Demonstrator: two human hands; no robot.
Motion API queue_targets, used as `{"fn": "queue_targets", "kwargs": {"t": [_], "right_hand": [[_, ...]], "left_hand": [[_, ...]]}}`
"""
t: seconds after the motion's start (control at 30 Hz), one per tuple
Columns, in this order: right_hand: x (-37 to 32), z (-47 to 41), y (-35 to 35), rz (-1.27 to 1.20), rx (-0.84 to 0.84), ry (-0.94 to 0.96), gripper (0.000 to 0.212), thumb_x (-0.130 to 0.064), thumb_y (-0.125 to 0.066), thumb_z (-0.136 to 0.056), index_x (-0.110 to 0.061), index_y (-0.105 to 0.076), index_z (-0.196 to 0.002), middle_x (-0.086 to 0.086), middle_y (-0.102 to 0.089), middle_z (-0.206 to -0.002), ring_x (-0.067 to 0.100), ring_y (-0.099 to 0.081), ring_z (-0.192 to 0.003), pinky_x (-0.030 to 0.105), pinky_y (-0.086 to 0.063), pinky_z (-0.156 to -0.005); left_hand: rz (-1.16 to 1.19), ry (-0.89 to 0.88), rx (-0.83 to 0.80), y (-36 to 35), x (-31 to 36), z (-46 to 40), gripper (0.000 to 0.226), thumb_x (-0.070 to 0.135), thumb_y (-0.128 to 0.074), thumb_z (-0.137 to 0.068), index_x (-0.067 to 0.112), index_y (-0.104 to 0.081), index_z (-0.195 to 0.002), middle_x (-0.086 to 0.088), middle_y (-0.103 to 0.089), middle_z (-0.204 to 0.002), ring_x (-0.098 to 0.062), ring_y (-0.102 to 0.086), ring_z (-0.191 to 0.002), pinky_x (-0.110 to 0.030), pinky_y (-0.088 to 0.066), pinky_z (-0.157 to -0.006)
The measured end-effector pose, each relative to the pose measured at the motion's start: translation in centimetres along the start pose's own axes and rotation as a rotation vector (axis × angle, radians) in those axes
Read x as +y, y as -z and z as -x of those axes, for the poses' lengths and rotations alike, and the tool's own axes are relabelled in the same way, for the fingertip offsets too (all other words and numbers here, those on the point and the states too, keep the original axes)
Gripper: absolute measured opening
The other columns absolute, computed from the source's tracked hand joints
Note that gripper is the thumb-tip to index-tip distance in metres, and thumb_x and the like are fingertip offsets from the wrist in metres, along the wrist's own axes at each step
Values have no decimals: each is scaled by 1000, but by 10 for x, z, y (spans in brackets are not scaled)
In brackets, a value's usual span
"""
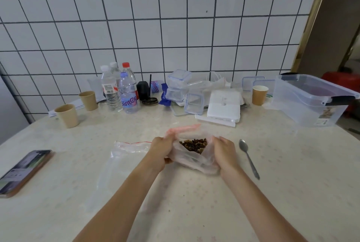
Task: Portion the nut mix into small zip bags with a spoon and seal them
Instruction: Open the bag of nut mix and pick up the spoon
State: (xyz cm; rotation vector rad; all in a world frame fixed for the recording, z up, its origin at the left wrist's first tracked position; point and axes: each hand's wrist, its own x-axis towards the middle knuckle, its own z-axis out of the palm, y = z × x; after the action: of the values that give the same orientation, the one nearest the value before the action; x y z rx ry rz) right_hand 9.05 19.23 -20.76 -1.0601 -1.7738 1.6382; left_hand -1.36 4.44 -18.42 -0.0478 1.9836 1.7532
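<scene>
While both hands hold the bag of nut mix (194, 145) on the table (272, 193), we note its mouth is open and the nuts sit near that opening. Our left hand (161, 149) grips the bag's left side, fingers curled into the plastic; our right hand (226, 149) grips the right side likewise. The pink zip strip (183, 128) is blurred, so we cannot tell how far it is parted.

Risks, in our judgement:
- A tilt or an uneven pull could spill nuts onto the table.
- The soft plastic may sag once one hand lets go.

The spoon (249, 158) lies just right of the bag, untouched. An empty zip bag (124, 154) lies flat just left of the bag. A phone (23, 171) lies well to the left of the bag.
</scene>
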Motion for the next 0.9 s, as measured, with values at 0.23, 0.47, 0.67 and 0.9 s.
{"fn": "queue_targets", "kwargs": {"t": [0.23,0.47,0.67,0.9], "right_hand": [[1,-6,3,-485,-89,-387,19,-33,-67,-89,-19,-70,-76,-3,-72,-70,20,-64,-70,29,-47,-67],[-5,-6,8,-628,-60,-446,14,-24,-66,-91,-12,-70,-85,7,-76,-72,28,-72,-75,40,-61,-76],[7,-1,5,-696,-110,-410,23,-26,-59,-101,-7,-68,-111,10,-73,-109,30,-70,-107,48,-54,-103],[-2,-1,28,-142,-186,-165,29,-32,-62,-98,-3,-62,-100,18,-71,-108,35,-70,-104,52,-52,-103]], "left_hand": [[392,313,-116,13,12,-5,31,20,-75,-80,10,-64,-107,-14,-74,-105,-32,-70,-92,-43,-60,-75],[479,351,-204,7,11,-4,24,16,-76,-76,9,-70,-98,-11,-76,-76,-29,-74,-64,-38,-62,-58],[400,243,-265,7,6,-6,35,23,-79,-89,6,-69,-118,-19,-77,-108,-35,-76,-96,-46,-62,-81],[-430,-335,37,23,6,8,67,41,-85,-82,21,-50,-136,5,-45,-131,-19,-55,-116,-32,-52,-89]]}}
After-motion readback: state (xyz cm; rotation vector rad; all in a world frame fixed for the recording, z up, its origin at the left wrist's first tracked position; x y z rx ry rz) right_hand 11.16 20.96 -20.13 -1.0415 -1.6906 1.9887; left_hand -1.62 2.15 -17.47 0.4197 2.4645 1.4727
